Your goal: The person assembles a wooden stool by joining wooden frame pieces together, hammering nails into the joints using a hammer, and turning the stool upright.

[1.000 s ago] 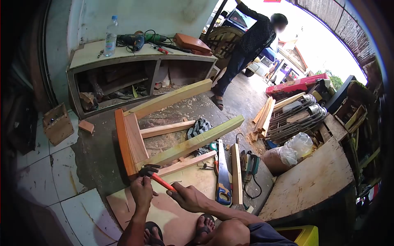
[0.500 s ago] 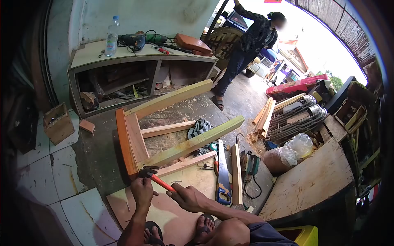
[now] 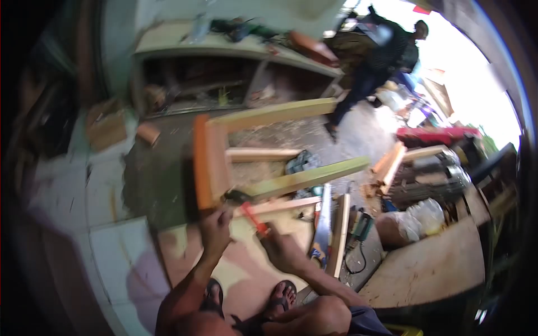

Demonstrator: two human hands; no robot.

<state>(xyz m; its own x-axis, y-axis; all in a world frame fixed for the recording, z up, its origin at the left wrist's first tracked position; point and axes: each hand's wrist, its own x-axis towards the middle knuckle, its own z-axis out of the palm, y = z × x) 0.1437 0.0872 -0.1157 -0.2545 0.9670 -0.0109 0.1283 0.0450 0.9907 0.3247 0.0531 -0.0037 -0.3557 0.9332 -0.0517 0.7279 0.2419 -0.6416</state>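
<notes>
Tilted more steeply than in the earlier frame, the red-handled claw hammer (image 3: 253, 215) has swung slightly with the right hand (image 3: 283, 249), which wraps firmly around its handle. Its dark head lies at the near corner of the wooden furniture frame (image 3: 202, 162); whether the two touch, I cannot tell. Close to that same corner, the left hand (image 3: 217, 231) has its fingers curled inward; motion blur prevents me from telling whether they pinch anything. Two greenish-yellow legs extend from the orange-edged end of the frame, which lies on the floor. To the worker's right are a handsaw (image 3: 322, 229), a wooden batten (image 3: 339, 235) just beside it, and a corded green power tool (image 3: 361, 227). Sandalled feet (image 3: 280, 299) rest at the plywood sheet (image 3: 182, 241). Beyond, near the bright doorway, stands a second person (image 3: 386, 61).
</notes>
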